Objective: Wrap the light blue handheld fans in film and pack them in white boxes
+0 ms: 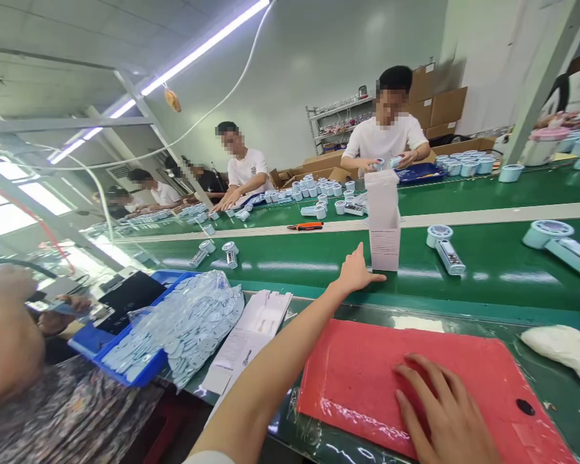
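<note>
My left hand [357, 270] reaches out over the green conveyor belt, index finger and thumb stretched apart and nothing held. Just beyond it a tall white box [384, 241] with printed text stands upright, its top flaps raised. Whether the fingertips touch the box I cannot tell. My right hand [442, 412] rests with spread fingers on a flat red pad [357, 380] covered in clear plastic. To the right of the box a light-blue handheld device [445, 248] with a round head lies on the belt.
A blue bin [147, 370] with a bag of light-blue parts [193, 322] and flattened printed cartons [251, 332] are at left. Orange-handled pliers [307, 226] lie on the belt's pale strip. Co-workers sit opposite; another person's arm is at left. A white cloth-like bundle [558, 345] lies right.
</note>
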`<action>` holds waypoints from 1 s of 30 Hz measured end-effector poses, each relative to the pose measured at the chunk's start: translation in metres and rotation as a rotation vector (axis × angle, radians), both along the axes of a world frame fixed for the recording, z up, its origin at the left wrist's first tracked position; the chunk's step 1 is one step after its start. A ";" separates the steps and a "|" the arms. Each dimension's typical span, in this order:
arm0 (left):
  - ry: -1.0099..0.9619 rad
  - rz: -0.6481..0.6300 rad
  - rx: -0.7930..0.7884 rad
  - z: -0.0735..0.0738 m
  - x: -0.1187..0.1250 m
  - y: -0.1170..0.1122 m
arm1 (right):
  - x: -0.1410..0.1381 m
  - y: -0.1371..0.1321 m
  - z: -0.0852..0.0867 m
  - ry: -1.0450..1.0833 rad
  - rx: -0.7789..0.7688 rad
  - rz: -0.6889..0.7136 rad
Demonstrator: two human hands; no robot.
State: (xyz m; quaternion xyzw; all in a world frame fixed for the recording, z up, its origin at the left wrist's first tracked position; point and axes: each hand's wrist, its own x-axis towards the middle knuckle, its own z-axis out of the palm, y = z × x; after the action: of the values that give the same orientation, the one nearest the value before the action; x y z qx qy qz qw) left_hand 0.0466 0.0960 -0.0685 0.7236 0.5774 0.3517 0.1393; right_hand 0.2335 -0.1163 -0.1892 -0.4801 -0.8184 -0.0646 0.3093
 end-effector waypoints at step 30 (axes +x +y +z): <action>0.407 0.689 -0.498 -0.009 -0.202 -0.231 | -0.199 0.015 0.086 0.617 -0.777 0.140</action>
State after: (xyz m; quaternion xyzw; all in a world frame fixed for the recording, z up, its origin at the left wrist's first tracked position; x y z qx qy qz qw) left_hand -0.1550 -0.1350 -0.0776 0.4887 0.8662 0.0789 0.0677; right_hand 0.0348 -0.1013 -0.1036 -0.5004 -0.6827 0.4109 0.3386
